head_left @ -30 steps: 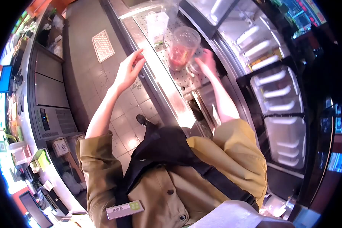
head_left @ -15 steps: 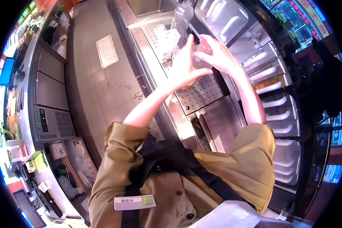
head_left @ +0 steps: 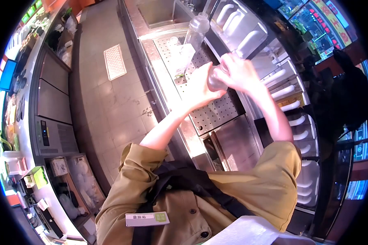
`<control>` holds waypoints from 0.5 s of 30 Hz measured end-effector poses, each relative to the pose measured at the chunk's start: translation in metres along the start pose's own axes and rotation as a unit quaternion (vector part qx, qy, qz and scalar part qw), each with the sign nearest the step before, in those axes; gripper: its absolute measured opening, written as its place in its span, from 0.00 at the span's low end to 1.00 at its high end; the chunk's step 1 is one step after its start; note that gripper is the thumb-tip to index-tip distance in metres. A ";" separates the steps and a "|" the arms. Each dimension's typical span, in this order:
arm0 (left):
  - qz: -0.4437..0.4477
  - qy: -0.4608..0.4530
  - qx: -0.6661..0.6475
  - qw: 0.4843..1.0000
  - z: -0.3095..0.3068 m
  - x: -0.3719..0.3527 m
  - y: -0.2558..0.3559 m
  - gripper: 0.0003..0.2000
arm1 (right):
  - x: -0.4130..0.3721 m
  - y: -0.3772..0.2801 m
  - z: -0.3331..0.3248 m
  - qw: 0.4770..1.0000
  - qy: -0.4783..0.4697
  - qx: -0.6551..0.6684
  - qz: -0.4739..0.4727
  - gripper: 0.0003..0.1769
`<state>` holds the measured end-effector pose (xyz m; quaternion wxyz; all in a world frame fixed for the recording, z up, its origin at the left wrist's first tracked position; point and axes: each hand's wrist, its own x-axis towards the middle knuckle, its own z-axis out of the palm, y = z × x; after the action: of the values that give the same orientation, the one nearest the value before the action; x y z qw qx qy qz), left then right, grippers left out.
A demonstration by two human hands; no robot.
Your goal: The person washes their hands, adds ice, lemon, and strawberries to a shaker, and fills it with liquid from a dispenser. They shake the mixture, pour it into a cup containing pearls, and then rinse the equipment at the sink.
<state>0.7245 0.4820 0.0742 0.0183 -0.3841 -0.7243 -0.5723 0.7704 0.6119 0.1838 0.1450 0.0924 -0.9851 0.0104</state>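
While both hands meet above the steel tabletop (head_left: pixel 233 141), the left hand (head_left: pixel 201 87) curves its palm and fingers round the near side of a clear cup (head_left: pixel 214 83). The right hand (head_left: pixel 236 72) is clenched over the cup's top and far side. Both grip it, so the cup sits pinched between them, lifted just above the perforated drain tray (head_left: pixel 218 110) that is set into the tabletop. Only a small dusky sliver of the cup shows between the hands. Its contents, and whether it has a lid, cannot be made out.

Just beyond the hands stands a clear squeeze bottle (head_left: pixel 197 29). Near it is a clear jug (head_left: pixel 180 53) with a small label too tiny to read. A name badge (head_left: pixel 147 219) on the person's olive shirt carries a line of characters and a green patch, but they are too blurred to read. Red and yellow signs (head_left: pixel 329 18) at the top right corner bear large characters, also illegible at this size. White tubs (head_left: pixel 239 26) with long handles line the far side of the tabletop, and several are cut off by the dark rim of the lens. A sink (head_left: pixel 155 10) beyond the tray is cropped at the top edge.
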 end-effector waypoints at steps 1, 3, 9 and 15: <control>-0.002 0.001 -0.004 1.000 0.001 -0.001 -0.001 0.47 | -0.001 0.001 0.007 0.993 -0.084 0.070 0.051 0.24; 0.011 0.019 -0.029 0.999 0.004 0.000 -0.002 0.47 | -0.007 -0.004 0.013 0.995 -0.067 0.056 0.054 0.34; -0.116 0.183 -0.163 0.962 0.002 -0.029 -0.031 0.50 | 0.017 0.009 -0.016 0.906 0.027 0.399 0.141 0.34; -0.638 0.120 -0.705 0.287 0.045 -0.084 -0.089 0.48 | 0.004 0.011 0.019 0.833 -0.158 0.477 0.230 0.22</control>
<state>0.7511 0.4702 -0.0526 -0.5433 0.4075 -0.0476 -0.7324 0.7597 0.6210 0.1669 -0.0814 -0.0782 -0.8601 0.4975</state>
